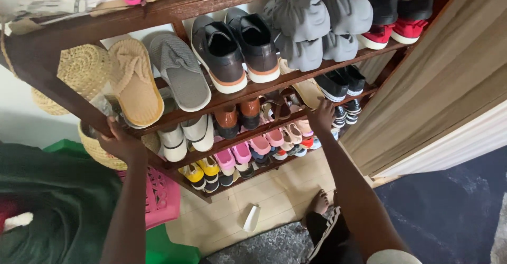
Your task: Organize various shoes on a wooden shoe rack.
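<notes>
While right hand (pixel 320 117) touches sandal (pixel 308 92), fingers over it

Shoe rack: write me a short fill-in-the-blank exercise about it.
1. The left hand grips the rack's wooden ____ post.
2. The right hand reaches into the ____ shelf from the top.
3. Beside the beige slipper lies a ____ slipper.
4. A ____ basket stands on the floor by the rack.

Missing words: side; second; grey; pink
</notes>
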